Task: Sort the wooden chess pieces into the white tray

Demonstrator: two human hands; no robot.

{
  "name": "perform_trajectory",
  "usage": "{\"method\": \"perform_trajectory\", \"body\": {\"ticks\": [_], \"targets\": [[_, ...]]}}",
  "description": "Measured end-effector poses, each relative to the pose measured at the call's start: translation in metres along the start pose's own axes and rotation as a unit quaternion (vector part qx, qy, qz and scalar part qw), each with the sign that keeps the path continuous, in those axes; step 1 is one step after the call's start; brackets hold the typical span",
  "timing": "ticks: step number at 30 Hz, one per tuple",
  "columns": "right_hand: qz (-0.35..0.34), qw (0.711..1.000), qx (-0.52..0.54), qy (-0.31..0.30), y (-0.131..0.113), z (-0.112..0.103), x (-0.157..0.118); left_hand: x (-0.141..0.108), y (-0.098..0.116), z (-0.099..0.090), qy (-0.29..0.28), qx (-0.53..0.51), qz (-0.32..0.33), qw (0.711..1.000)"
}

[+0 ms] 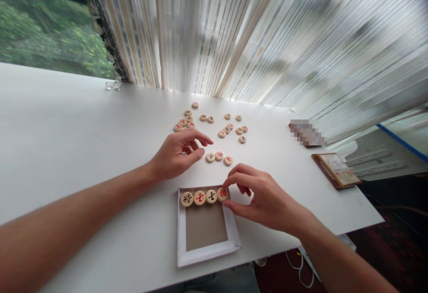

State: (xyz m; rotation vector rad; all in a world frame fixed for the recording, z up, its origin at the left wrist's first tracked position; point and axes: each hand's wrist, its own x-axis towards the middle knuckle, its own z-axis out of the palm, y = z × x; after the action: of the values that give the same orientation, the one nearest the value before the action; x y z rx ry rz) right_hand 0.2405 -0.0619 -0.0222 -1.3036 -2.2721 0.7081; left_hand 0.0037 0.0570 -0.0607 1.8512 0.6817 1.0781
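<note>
Several round wooden pieces form a row along the far side of a white-rimmed tray [210, 254]: a black-marked piece [187, 199] at the left, then a red one [199, 197], a black one [211, 196] and a red-marked end piece [222, 194]. My right hand [256, 195] has thumb and forefinger around that end piece. Above the table, beyond the tray, my left hand [179, 154] has its fingers loosely apart, with nothing seen in it. Three loose pieces [219, 155] lie just right of its fingertips.
More round pieces [210, 119] are scattered farther back on the white table [100, 150]. A brown-framed item [337, 170] and a blurred-out object [306, 133] lie at the right. A string curtain [207, 30] hangs along the back edge.
</note>
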Motion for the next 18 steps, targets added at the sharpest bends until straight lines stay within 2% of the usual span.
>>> {"method": "perform_trajectory", "body": {"ticks": [5,8,10,14,18], "targets": [[-0.011,0.999,-0.012,0.045,0.003,-0.022,0.004,0.001,0.001,0.000,0.002,-0.002,-0.006,1.000],[-0.011,0.996,-0.014,0.089,0.007,-0.035,0.021,0.001,0.001,0.000,0.004,-0.008,-0.008,1.000],[-0.002,0.992,0.022,0.128,0.012,-0.037,0.039,0.001,0.002,-0.001,0.008,-0.010,-0.007,1.000],[0.017,0.975,0.117,0.189,0.028,-0.024,0.075,0.002,0.003,-0.002,0.020,-0.023,-0.007,1.000],[0.029,0.953,0.148,0.264,0.048,-0.003,0.086,0.002,0.003,-0.002,0.021,-0.043,-0.007,0.999]]}}
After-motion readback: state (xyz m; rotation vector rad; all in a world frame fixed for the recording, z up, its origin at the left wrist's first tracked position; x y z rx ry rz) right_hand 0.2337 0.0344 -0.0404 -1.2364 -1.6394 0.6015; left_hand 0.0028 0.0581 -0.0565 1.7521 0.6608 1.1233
